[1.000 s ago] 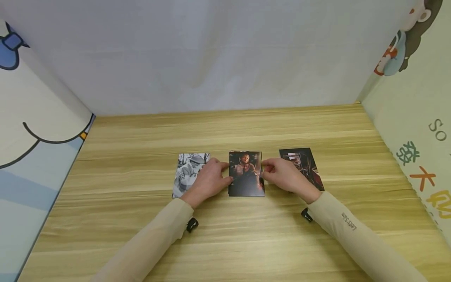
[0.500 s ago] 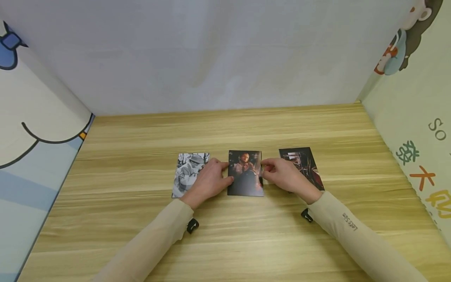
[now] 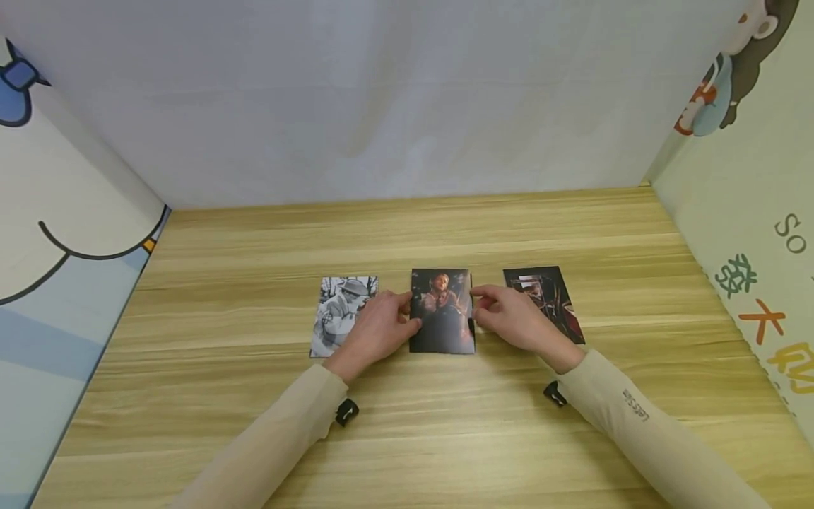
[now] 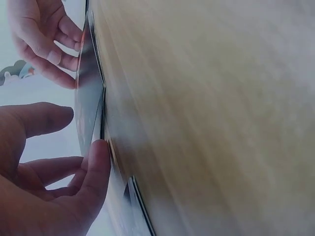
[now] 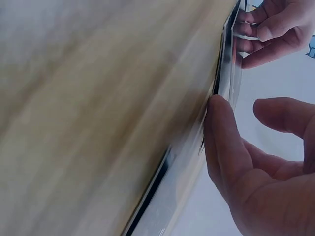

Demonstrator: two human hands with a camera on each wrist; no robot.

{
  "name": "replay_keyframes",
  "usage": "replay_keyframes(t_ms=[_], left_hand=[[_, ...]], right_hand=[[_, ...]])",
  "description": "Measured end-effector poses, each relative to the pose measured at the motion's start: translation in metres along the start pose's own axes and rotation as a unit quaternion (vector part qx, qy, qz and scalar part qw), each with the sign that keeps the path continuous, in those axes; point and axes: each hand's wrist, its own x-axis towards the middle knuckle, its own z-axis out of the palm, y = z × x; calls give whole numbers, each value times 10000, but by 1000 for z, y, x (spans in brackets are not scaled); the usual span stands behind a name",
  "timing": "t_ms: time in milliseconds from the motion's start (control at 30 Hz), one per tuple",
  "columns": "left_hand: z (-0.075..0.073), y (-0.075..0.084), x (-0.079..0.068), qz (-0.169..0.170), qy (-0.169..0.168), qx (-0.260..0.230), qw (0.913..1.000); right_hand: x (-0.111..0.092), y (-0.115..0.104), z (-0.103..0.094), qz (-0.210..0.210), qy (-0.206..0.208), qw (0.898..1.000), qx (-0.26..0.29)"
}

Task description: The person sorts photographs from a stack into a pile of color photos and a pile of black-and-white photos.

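In the head view, a dark photo card (image 3: 441, 322) with a lit figure on it lies between my two hands. The left hand (image 3: 378, 324) touches its left edge with thumb and finger, the wrist passing over a black-and-white photo card (image 3: 333, 318). At the right edge are the fingertips of the right hand (image 3: 511, 318), which partly covers another dark photo card (image 3: 566, 322). Both wrist views show the middle card (image 4: 88, 93) low and edge-on, a narrow gap under part of it. Neither hand visibly pinches it; the fingers are loosely bent.
The cards lie on a wood-grain table (image 3: 407, 431). Behind it hangs a pale cloth backdrop (image 3: 407, 106). Printed panels stand at the left (image 3: 76, 184) and right (image 3: 738, 212). A black wrist strap piece (image 3: 346, 411) hangs below the left sleeve.
The middle card has shifted slightly left and away from me. A card edge that peeked out beneath it at the top and left is now covered. Both hands have barely moved.
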Motion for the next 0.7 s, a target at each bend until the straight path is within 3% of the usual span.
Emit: replay_keyframes(t_ms=[400,700], left_hand=[[-3,0,-3,-173,195,-433,9987],[-6,-3,-4,29,284,-464,9985]], right_hand=[[-5,-5,1,108,121,9985,517],[-6,-8,1,27,369,9974,612]])
